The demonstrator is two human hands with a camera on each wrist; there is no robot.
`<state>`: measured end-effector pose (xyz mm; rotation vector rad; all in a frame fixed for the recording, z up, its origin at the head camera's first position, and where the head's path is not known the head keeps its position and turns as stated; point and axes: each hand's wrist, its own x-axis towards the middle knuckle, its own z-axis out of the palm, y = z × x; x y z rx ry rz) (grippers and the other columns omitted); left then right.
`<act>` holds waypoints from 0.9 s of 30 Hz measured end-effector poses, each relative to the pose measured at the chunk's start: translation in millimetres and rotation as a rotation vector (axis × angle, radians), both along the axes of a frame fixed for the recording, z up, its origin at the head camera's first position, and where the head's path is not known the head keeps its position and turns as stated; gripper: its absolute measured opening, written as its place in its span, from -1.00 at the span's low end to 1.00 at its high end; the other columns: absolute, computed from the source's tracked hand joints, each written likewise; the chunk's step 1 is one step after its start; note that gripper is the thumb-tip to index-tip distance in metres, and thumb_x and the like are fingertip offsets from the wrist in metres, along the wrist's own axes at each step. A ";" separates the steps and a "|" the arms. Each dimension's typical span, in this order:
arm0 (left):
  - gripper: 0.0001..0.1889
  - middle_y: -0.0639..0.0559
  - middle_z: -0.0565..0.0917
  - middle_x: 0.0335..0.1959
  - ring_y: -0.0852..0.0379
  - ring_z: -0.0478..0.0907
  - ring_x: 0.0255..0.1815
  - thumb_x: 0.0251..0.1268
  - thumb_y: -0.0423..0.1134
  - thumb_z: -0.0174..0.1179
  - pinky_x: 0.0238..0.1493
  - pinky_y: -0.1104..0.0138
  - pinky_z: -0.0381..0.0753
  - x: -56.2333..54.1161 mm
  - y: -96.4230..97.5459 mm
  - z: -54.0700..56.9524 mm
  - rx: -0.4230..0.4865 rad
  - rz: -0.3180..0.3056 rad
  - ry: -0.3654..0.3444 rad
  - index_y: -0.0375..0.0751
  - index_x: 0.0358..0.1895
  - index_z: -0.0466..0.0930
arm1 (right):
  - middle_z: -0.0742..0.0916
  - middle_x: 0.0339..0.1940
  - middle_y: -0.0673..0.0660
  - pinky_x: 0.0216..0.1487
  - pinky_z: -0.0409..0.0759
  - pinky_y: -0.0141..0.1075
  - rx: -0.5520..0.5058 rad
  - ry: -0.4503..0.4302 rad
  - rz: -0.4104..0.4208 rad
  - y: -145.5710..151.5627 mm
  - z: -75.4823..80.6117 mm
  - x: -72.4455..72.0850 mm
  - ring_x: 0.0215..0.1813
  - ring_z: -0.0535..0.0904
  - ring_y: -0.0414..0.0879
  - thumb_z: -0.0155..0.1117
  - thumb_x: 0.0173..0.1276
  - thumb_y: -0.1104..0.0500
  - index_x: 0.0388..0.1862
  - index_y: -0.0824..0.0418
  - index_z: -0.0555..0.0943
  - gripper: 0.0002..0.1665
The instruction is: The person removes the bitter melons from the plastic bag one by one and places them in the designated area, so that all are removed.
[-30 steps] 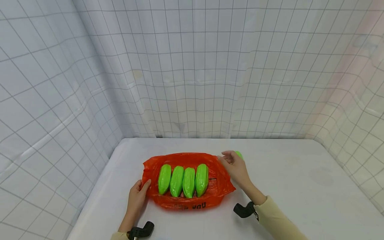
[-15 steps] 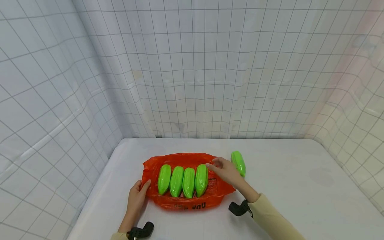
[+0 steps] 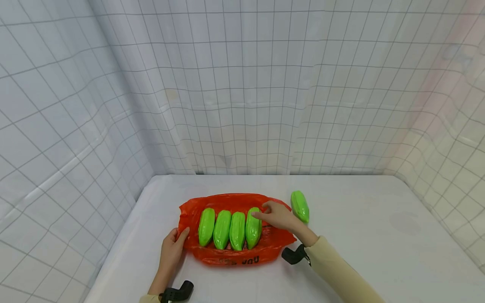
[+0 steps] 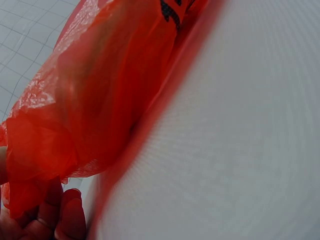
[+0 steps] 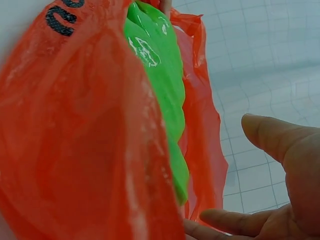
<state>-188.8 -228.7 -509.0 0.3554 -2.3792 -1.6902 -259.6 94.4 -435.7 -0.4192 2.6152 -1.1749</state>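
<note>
A red plastic bag [image 3: 279, 237] with black lettering lies spread open on the table, its mouth facing up. Several glossy bright-green, long ridged fruit-shaped pieces [image 3: 237, 231] lie side by side within it. At the bag's left edge my left hand [image 3: 172, 248] pinches the film between thumb and fingers; the left wrist view shows the red film [image 4: 95, 100] running into them. My right hand [image 3: 279, 215] reaches over the bag's right side, thumb and fingers spread, the thumb overlapping the rightmost green piece [image 3: 254, 229]. In the right wrist view, the spread fingers [image 5: 240, 221] are near the bag's edge.
Another green piece [image 3: 300, 206] lies on the white table [image 3: 360, 235], outside the bag and just right of it. White curtains [image 3: 242, 105] with a dark grid surround the table at the back and sides. Both wrists carry black camera mounts [image 3: 293, 255].
My right hand has moved left, from beside the loose green piece to over the rightmost piece in the bag, uncovering the loose one. My left hand keeps its hold on the bag's edge.
</note>
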 end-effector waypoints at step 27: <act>-0.59 -0.02 0.47 -0.48 0.17 0.35 -0.41 0.43 -0.02 0.03 -0.40 0.43 0.37 1.7 -1.4 4.2 0.010 -0.022 -0.007 -0.39 -0.08 0.44 | 0.58 -0.35 0.11 -0.34 0.39 -0.25 0.131 -0.040 0.012 -14.0 -9.3 -10.2 -0.35 0.46 -0.07 0.31 0.16 -0.28 -0.02 0.38 0.50 -0.23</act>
